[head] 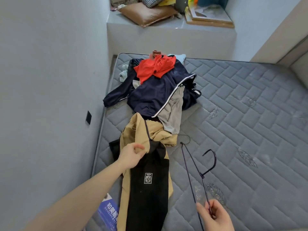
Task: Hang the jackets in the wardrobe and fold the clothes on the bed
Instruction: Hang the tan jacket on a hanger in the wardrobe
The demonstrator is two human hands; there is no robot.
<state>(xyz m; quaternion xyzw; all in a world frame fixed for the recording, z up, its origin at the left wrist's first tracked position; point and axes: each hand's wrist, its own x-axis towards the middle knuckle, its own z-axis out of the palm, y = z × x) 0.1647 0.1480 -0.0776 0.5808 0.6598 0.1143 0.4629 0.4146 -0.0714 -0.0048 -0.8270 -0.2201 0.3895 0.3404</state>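
A tan and black jacket (146,185) lies lengthwise along the left side of the grey quilted mattress (241,114). My left hand (130,155) pinches the tan fabric near its collar. My right hand (215,217) grips a thin dark wire hanger (198,165) at the lower right, its hook pointing up and away from me. Behind the jacket sits a heap of clothes: a navy jacket (155,95) with a white zip line, a grey garment (173,112), and an orange-red top (155,68) on the heap.
A grey wall runs along the left, with a black switch plate (88,117). Beyond the bed, a raised ledge (166,39) holds a brown cushion (148,14), a framed picture (208,15) and other clutter. A blue printed label (109,212) hangs at the mattress corner.
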